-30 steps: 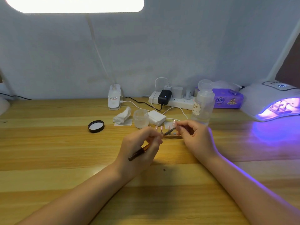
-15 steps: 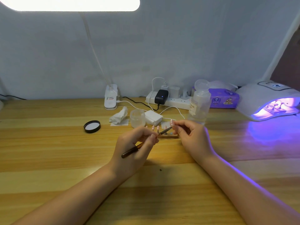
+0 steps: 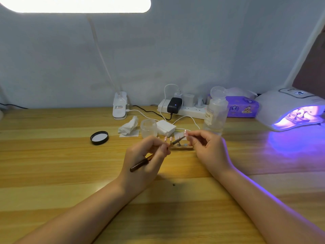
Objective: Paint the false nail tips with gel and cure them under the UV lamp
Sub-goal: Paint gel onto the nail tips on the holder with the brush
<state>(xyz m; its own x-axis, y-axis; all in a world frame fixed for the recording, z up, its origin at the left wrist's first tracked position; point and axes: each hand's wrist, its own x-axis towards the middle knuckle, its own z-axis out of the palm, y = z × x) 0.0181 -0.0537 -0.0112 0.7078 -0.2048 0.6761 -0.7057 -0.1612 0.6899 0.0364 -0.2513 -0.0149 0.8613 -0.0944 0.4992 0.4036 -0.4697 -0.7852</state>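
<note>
A wooden table [image 3: 52, 173] runs up to a pale wall, lit from above by a bright lamp panel [image 3: 79, 4]. Near the table's middle, the right hand [image 3: 209, 150] pinches a small stick topped with a pink nail tip [image 3: 185, 132] between thumb and forefinger, the other fingers curled. The left hand [image 3: 144, 161] grips a dark brush [image 3: 151, 158] like a pen, its bristle end reaching up to the held tip. Just behind the hands a low wooden stand [image 3: 181, 147] carries more pink tips [image 3: 168, 138] upright on pins.

Toward the back edge from there stand an open frosted jar [image 3: 148, 128], a stack of white pads [image 3: 166, 127] and a crumpled tissue [image 3: 129, 127]; a black lid [image 3: 99, 137] lies to the left of them. A clear bottle [image 3: 215, 117] stands just beyond the right hand. Along the back edge sit a power strip [image 3: 182, 110] with plugs, a white clip base [image 3: 120, 108] and a purple tissue pack [image 3: 242, 106]. At the right edge the UV lamp [image 3: 290, 108] glows violet, with something inside that is too blurred to make out.
</note>
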